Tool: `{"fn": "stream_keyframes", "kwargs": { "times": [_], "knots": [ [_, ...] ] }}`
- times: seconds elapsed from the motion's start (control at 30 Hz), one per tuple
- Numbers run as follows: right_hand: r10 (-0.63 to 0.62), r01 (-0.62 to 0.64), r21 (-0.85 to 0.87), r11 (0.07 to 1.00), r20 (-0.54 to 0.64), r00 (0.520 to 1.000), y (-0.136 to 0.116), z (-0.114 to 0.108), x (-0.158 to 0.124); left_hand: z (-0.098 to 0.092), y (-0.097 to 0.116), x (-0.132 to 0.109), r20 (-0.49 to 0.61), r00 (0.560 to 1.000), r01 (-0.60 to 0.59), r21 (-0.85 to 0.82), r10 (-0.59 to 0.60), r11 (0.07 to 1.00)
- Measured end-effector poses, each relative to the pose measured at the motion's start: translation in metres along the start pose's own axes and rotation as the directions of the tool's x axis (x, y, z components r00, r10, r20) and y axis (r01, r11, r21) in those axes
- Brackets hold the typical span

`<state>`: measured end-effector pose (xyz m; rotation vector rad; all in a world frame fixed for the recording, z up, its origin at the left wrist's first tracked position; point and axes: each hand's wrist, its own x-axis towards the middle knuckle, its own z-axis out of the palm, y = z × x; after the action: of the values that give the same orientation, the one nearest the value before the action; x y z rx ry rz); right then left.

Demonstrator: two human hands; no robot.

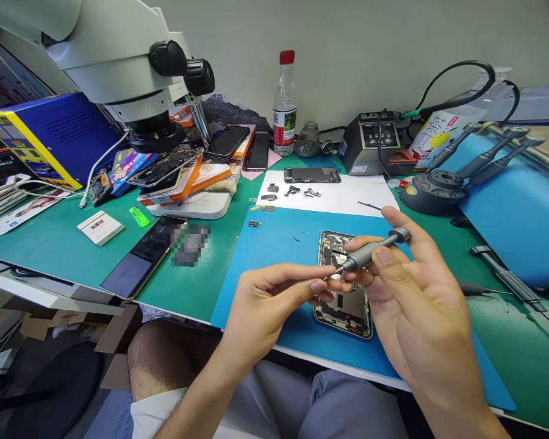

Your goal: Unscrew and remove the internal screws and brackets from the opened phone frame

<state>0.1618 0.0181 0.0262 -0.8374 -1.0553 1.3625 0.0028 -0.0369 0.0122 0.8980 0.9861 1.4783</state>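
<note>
My right hand (421, 305) holds a grey precision screwdriver (368, 253), tilted with its cap up to the right. At the lower left end, my left hand (274, 305) pinches the screwdriver's thin tip between thumb and fingers. Anything small between those fingertips is too hidden to make out. Below both hands lies an opened phone (343, 311), its inner parts exposed and partly covered by my fingers. It rests on a blue mat (274, 244). Small removed phone parts (293, 191) lie on a white sheet (366, 189) beyond the mat, near a dark phone screen (312, 175).
A microscope (114, 61) overhangs the left side, above stacked boxes (201, 177) and phones. A bottle (285, 110) and a soldering station (368, 143) stand at the back. On the right are a screwdriver stand (434, 190) and another screwdriver (507, 277). A black phone (144, 256) lies left.
</note>
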Motion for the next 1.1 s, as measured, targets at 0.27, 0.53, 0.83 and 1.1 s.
{"fn": "stream_keyframes", "kwargs": {
  "times": [0.27,0.53,0.83,1.1],
  "knots": [
    [-0.009,0.009,-0.027,1.000,-0.004,1.000,0.000,-0.001,0.000,-0.001,0.000,0.000,0.019,1.000,0.011,0.008,-0.011,1.000],
    [0.009,-0.009,-0.031,0.999,-0.008,1.000,0.000,0.001,0.003,-0.002,0.000,-0.002,0.054,0.999,0.013,-0.056,-0.010,0.998],
    [0.088,-0.088,-0.005,0.996,0.004,0.996,-0.001,-0.001,0.004,-0.002,0.000,-0.001,0.058,0.998,0.006,0.016,-0.007,1.000],
    [-0.311,0.280,-0.341,0.897,-0.038,0.950,-0.003,-0.010,0.010,-0.011,-0.006,-0.019,0.122,0.879,-0.329,0.855,0.461,0.402]
  ]
}}
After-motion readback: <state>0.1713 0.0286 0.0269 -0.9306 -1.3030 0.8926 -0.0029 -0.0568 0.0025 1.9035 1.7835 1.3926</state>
